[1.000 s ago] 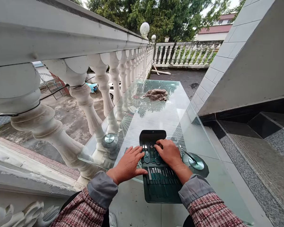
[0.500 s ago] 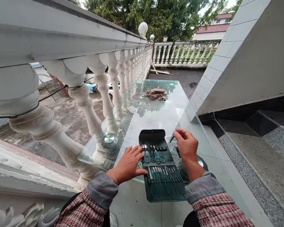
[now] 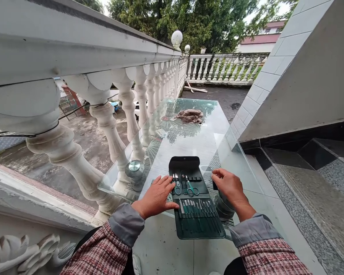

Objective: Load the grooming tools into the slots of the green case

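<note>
A dark green manicure kit case (image 3: 186,233) lies unfolded on the glass table, its long part toward me. Scissors (image 3: 192,190) with green handles sit in its upper section, beside a smaller pair (image 3: 177,187). Several slim metal tools (image 3: 197,208) stand in a row under a strap in the lower section. My left hand (image 3: 159,196) rests flat with fingers spread on the case's left edge. To the right of the case, my right hand (image 3: 229,187) is low over the glass with thumb and forefinger pinched. Whatever is between those fingertips is hidden; something dark shows just below them.
The glass table (image 3: 189,141) stretches away from me on thick round supports (image 3: 135,172). A crumpled brown cloth (image 3: 189,115) lies at its far end. A white balustrade (image 3: 100,118) runs along the left, and stone steps (image 3: 306,179) rise on the right.
My right hand has come down and slightly right, toward the glass. The small dark tool that stuck out of its fingers no longer shows clearly. My left hand stays on the case.
</note>
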Demonstrator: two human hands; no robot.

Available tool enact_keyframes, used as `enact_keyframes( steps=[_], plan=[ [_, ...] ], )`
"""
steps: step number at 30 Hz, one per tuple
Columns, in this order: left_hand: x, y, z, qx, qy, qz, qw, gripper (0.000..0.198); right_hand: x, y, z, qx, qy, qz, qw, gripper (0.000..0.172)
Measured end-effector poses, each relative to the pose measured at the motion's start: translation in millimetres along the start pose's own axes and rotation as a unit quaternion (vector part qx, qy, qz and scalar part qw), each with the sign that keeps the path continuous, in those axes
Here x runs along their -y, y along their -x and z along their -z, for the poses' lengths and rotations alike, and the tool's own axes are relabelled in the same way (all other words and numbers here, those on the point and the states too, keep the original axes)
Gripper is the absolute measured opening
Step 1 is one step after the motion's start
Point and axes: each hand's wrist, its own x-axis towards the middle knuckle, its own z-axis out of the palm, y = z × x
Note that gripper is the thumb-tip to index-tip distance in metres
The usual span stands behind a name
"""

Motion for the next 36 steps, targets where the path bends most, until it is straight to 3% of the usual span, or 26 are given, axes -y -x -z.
enact_keyframes(
  steps=[9,14,17,21,29,36],
  plan=[
    [-3,1,4.4,0.012,-0.004,0.003,1.0,0.077,7,8,-10,0.002,0.089,0.089,0.992,0.023],
    [-2,1,4.4,0.007,0.001,0.001,1.0,0.077,16,15,-4,-0.041,0.048,0.143,0.988,0.024],
    [-1,1,1.8,-0.001,0.006,-0.002,1.0,0.077,28,26,1,0.048,-0.001,0.174,0.984,0.02],
    [3,2,-3.1,-0.014,0.017,-0.013,1.0,0.077,40,39,7,0.175,0.004,0.167,0.97,0.016],
    [8,-1,-8.0,-0.031,0.014,-0.027,0.999,0.075,58,45,5,0.187,0.175,0.135,0.957,0.022],
    [6,2,-5.5,-0.023,0.011,-0.022,0.999,0.074,70,47,4,0.188,0.248,0.118,0.943,0.026]
  ],
)
